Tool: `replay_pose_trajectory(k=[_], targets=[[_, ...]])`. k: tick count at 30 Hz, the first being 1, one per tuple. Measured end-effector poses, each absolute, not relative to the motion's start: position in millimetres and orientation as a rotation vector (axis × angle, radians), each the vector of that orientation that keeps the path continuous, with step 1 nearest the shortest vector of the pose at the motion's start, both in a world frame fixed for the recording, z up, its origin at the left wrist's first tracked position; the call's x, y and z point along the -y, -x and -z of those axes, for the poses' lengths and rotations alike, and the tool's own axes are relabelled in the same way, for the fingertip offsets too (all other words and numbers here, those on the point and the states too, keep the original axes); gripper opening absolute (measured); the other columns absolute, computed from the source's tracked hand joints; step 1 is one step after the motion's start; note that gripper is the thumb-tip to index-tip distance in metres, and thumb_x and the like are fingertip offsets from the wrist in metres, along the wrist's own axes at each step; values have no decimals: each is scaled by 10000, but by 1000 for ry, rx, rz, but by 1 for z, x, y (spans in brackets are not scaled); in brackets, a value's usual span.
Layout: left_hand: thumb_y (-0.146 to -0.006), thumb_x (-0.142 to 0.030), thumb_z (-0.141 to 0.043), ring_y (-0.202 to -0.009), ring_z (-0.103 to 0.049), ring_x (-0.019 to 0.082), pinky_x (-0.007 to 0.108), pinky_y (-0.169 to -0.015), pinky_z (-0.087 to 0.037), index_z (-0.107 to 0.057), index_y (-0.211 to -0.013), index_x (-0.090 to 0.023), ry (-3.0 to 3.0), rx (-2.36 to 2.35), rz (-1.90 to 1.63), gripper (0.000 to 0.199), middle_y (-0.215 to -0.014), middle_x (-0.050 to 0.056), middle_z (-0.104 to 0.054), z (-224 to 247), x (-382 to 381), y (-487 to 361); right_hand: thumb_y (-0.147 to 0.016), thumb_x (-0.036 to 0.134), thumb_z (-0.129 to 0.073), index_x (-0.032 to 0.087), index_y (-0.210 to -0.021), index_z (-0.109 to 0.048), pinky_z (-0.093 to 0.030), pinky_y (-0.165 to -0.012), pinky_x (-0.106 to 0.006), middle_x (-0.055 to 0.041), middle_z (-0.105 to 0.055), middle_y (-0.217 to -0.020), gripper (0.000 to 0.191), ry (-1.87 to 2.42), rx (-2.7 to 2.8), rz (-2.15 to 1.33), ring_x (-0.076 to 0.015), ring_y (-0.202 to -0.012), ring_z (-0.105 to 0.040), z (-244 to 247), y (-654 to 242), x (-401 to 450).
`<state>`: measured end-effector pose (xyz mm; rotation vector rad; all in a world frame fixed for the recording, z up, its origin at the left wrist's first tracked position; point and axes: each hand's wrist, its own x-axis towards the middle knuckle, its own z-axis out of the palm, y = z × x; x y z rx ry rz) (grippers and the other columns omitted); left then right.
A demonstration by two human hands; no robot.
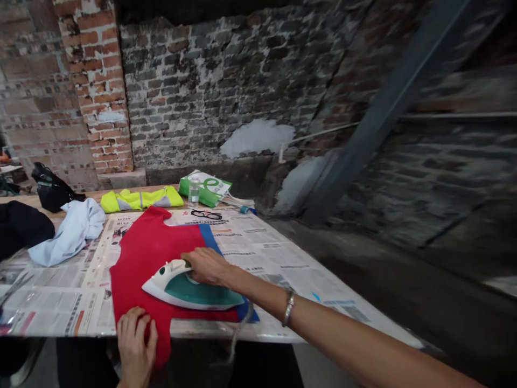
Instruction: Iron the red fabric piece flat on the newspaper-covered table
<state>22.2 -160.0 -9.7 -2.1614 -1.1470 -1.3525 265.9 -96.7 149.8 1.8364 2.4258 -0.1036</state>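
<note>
A red garment [161, 242] with blue edging lies spread on a newspaper-covered table [283, 269], part of it hanging over the front edge. On the garment rests a white and teal iron [194, 291], its tip pointing left. My right hand [208, 267] is wrapped round the iron's handle. My left hand [137, 342] lies on the red cloth at the table's front edge, fingers apart and slightly bent. The iron's grey cord [240, 328] hangs down from its rear over the edge.
Behind the garment are a yellow vest [141, 199], a clear bottle [193, 193], a green and white bag [208, 188] and glasses [205, 214]. Light blue cloth [72, 231], dark cloth [22, 229], a black bag [52, 188] and scissors [12, 291] lie left.
</note>
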Motion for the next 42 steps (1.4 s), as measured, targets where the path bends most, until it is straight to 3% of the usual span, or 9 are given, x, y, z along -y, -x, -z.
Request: replay_pose_trajectory(k=[5, 13, 21, 29, 32, 37, 42], targets=[[-987, -163, -513, -1071, -694, 246, 403, -915, -556, -668, -1110, -199, 2371, 1072, 1326, 201, -1113, 98, -742, 7, 172, -65, -849, 226, -607, 233, -1091, -735, -463, -732, -299, -113, -788, -1016, 274, -1839, -2442, 81, -287, -1001, -741, -150, -257, 90], [-997, -195, -491, -1079, -693, 267, 446, -943, -540, -637, -1244, -157, 2426, 1089, 1155, 290, -1177, 132, -740, 34, 170, -77, -882, 223, -586, 221, -1170, -720, -471, -785, -314, -133, -775, -1090, 317, -1866, -2475, 18, -297, -1067, -719, -143, -256, 54], [-983, -394, -566, -1136, -664, 296, 460, -992, -498, -605, -1332, -148, 2492, 1086, 1024, 429, -1187, 142, -733, 33, 173, -73, -899, 209, -579, 195, -1255, -683, -461, -899, -336, -164, -725, -1230, 371, -1931, -2499, -32, -299, -1173, -663, -146, -270, -27], [-927, -198, -582, -1125, -657, 286, 469, -981, -493, -550, -1427, -203, 2484, 1093, 871, 501, -1220, 129, -707, 37, 170, -74, -887, 239, -598, 163, -1271, -668, -454, -928, -368, -186, -707, -1242, 398, -1979, -2446, -38, -325, -1186, -642, -141, -277, -33], [-901, -123, -560, -1113, -663, 274, 461, -978, -502, -561, -1419, -218, 2472, 1086, 900, 527, -1206, 119, -713, 38, 169, -71, -865, 206, -604, 127, -1169, -717, -462, -870, -346, -199, -736, -1151, 333, -1985, -2412, -25, -318, -1110, -676, -145, -271, -16], [-880, -16, -469, -1094, -671, 220, 379, -952, -520, -627, -1329, -228, 2480, 1003, 962, 521, -1187, 77, -731, 36, 170, -60, -821, 232, -655, 194, -994, -775, -442, -708, -289, -126, -784, -990, 215, -1805, -2485, 62, -283, -985, -725, -152, -266, 32], [-889, -4, -445, -1073, -672, 219, 373, -949, -520, -657, -1274, -210, 2476, 998, 968, 485, -1154, 80, -735, 35, 174, -58, -848, 274, -646, 228, -1012, -766, -441, -725, -294, -110, -792, -975, 208, -1715, -2513, 101, -284, -982, -737, -145, -264, 82]])
